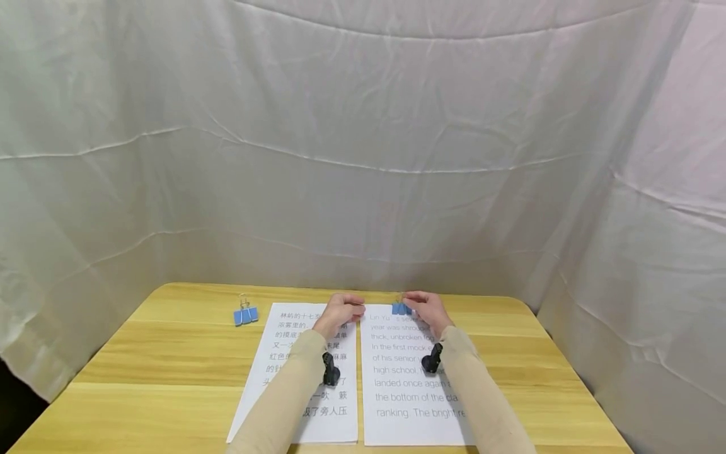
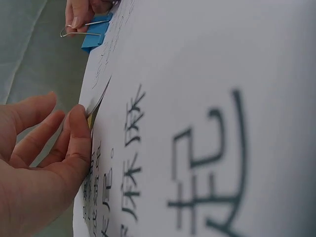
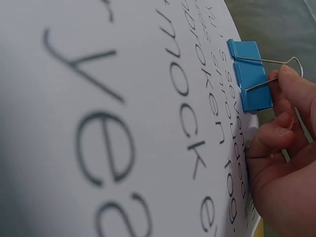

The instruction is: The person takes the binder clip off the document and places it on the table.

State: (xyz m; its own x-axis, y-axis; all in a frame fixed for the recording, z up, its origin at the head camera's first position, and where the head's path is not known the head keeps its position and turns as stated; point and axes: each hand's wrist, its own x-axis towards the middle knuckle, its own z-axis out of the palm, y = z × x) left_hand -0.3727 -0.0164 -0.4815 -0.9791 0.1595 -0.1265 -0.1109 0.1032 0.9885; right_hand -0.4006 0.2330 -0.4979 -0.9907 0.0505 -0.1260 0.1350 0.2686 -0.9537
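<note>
Right hand (image 3: 281, 163) is pinching the wire handles of the blue clip (image 3: 249, 74) sitting on the top edge of the English sheet (image 1: 408, 378), about 12 o'clock on the counter (image 1: 170, 366). I'd squeeze fully and push it on square. Left hand (image 2: 44, 158) pinches the corner of the Chinese sheet (image 1: 306, 378). Count: two sheets, two clips, the spare clip (image 1: 246, 315) at 10 o'clock.

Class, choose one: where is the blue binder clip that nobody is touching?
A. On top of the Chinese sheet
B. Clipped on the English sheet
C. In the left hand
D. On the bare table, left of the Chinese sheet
D: the loose blue binder clip lies on the wooden table, apart from the Chinese sheet to its right.
</note>
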